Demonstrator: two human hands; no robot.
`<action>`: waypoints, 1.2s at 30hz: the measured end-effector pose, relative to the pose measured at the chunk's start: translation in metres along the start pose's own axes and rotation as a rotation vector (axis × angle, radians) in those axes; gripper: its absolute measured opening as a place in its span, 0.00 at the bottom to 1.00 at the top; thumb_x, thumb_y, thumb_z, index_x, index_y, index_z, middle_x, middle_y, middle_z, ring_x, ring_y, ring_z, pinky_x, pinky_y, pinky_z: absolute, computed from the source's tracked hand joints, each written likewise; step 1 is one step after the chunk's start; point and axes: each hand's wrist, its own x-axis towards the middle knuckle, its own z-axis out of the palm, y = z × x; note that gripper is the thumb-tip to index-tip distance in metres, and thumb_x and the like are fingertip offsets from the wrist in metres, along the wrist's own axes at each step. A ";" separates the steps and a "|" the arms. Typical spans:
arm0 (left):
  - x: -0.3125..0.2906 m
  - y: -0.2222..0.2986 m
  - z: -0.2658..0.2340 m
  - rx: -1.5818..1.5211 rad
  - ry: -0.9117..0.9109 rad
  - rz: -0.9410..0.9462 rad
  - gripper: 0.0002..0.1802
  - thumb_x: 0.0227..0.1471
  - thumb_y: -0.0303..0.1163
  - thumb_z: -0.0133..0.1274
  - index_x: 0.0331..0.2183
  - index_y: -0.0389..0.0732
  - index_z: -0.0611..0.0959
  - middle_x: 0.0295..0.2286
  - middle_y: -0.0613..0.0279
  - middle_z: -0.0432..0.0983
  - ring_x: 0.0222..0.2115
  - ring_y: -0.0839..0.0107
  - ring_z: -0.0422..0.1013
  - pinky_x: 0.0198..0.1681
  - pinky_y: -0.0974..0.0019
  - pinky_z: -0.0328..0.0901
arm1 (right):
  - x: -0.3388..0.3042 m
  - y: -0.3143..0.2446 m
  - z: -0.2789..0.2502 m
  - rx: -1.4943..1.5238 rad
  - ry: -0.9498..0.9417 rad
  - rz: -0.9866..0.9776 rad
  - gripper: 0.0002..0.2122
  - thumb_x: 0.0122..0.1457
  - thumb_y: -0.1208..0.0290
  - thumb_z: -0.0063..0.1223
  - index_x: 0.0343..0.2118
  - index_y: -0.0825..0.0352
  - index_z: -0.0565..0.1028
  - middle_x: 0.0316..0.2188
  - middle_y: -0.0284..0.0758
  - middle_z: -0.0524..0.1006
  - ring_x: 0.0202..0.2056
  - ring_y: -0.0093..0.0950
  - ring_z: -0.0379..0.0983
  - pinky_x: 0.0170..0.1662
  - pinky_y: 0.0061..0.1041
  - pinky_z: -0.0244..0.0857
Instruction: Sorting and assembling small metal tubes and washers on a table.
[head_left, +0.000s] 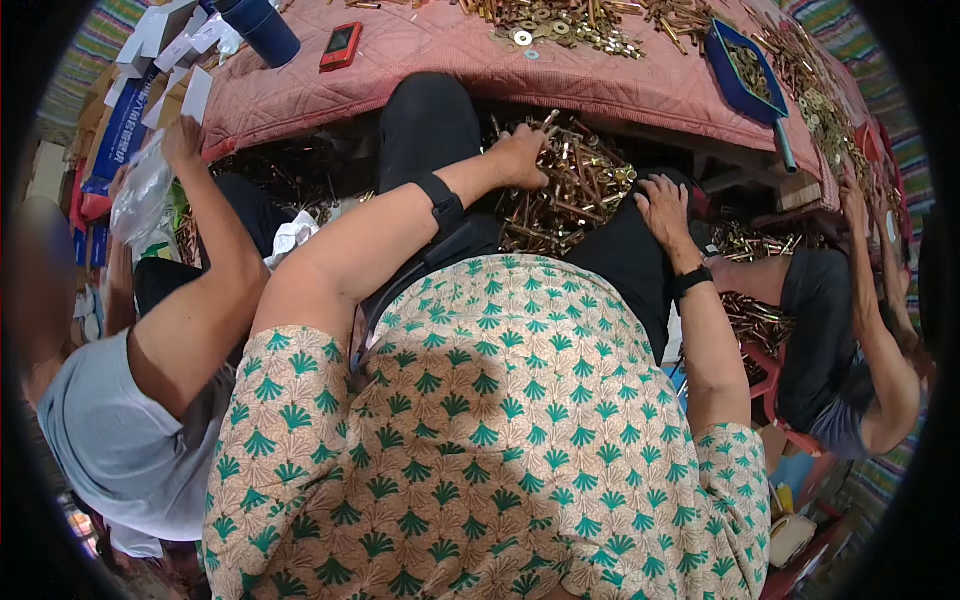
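A heap of brass-coloured metal bolts (570,190) lies between my knees, below the table edge. My left hand (518,157) is at the left side of this heap with its fingers bent, and a bolt (550,120) juts up at its fingertips. The palm side is hidden. On the dark trousers over my right knee rests my right hand (662,207), flat with fingers spread, holding nothing.
Across the table's pink quilted cover (420,60) lie loose washers (522,38), bolts, a red phone-like device (341,47), a dark blue cup (262,32) and a blue dustpan (745,75). At left a person holds a clear plastic bag (140,190) near boxes. Another person (860,350) sits right.
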 end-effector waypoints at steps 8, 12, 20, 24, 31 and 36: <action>-0.027 0.037 -0.016 0.307 -0.146 0.176 0.33 0.48 0.43 0.56 0.53 0.42 0.66 0.46 0.44 0.65 0.44 0.44 0.66 0.47 0.49 0.63 | -0.004 0.001 -0.001 0.012 0.022 0.019 0.18 0.60 0.58 0.44 0.49 0.62 0.71 0.53 0.39 0.68 0.59 0.39 0.56 0.61 0.49 0.41; -0.029 0.038 -0.005 0.293 -0.120 0.203 0.30 0.52 0.39 0.52 0.55 0.41 0.64 0.46 0.42 0.64 0.44 0.43 0.66 0.45 0.50 0.64 | -0.001 0.000 0.001 -0.007 0.042 0.004 0.18 0.59 0.58 0.45 0.49 0.62 0.72 0.52 0.39 0.68 0.58 0.38 0.56 0.61 0.49 0.41; -0.016 0.070 0.012 0.571 0.065 0.179 0.32 0.47 0.33 0.53 0.54 0.37 0.67 0.42 0.47 0.67 0.39 0.53 0.70 0.37 0.57 0.70 | 0.004 -0.009 -0.003 -0.016 -0.002 0.039 0.18 0.59 0.57 0.44 0.48 0.61 0.73 0.52 0.36 0.69 0.58 0.37 0.58 0.60 0.51 0.43; -0.002 0.077 0.013 0.697 0.086 0.271 0.26 0.46 0.34 0.55 0.48 0.39 0.72 0.37 0.49 0.70 0.35 0.55 0.72 0.35 0.59 0.69 | -0.001 -0.005 0.000 -0.047 0.042 0.039 0.18 0.59 0.57 0.44 0.47 0.61 0.73 0.51 0.36 0.69 0.57 0.36 0.58 0.59 0.51 0.43; 0.015 0.063 0.017 0.303 0.247 0.192 0.25 0.48 0.39 0.57 0.47 0.41 0.72 0.37 0.44 0.71 0.37 0.50 0.73 0.38 0.53 0.68 | -0.004 -0.005 0.002 -0.051 0.062 0.028 0.17 0.58 0.58 0.46 0.47 0.60 0.73 0.51 0.35 0.70 0.57 0.36 0.59 0.59 0.51 0.43; -0.003 0.049 0.002 0.104 -0.079 0.225 0.26 0.50 0.35 0.55 0.50 0.39 0.69 0.48 0.45 0.64 0.45 0.45 0.68 0.46 0.52 0.65 | 0.007 -0.001 0.000 -0.034 0.074 0.023 0.17 0.58 0.58 0.47 0.47 0.60 0.73 0.50 0.34 0.70 0.56 0.35 0.59 0.59 0.50 0.44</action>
